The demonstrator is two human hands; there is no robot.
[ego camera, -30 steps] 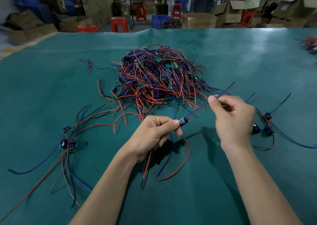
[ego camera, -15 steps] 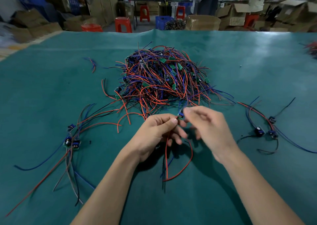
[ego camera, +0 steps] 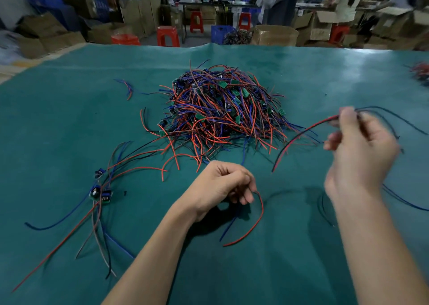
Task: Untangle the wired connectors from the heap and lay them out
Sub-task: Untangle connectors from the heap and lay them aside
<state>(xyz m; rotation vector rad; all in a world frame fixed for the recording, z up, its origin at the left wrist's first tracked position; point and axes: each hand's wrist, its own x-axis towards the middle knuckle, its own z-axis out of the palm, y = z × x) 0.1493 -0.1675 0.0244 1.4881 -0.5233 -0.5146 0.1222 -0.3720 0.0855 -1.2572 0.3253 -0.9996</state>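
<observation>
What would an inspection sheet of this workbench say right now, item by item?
Surface: green mat, bare in front.
Job's things: tangled heap at centre; laid-out connectors at left.
Clutter: stray wire scrap far left of the heap.
Grips: left hand closed on a red wire; right hand, blurred, pinching red and black wires above the mat.
Cables: more wires lie at the right edge.
Surroundings: cardboard boxes, red stools, people at benches behind.
</observation>
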